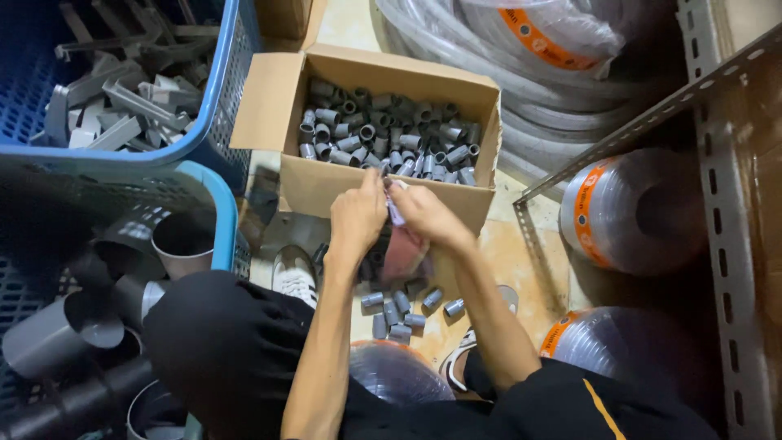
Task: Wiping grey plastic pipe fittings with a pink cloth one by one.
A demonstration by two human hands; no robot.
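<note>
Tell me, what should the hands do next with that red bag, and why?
Probably pull the bag's mouth open. Both hands, left and right, pinch the top of the red bag close together, and it hangs bunched below them. Grey fittings lie loose on the floor beneath, with many more in the box, so an open bag could take them.

I'm seeing matt grey plastic fittings [391,134] in a plain brown cardboard box [326,183] — glossy clear plastic hose coils [635,212], perforated metal shelving [725,204] — dull finish.

2 blue baskets [213,98], 1 cardboard box [326,187], 2 hands [356,218].
</note>
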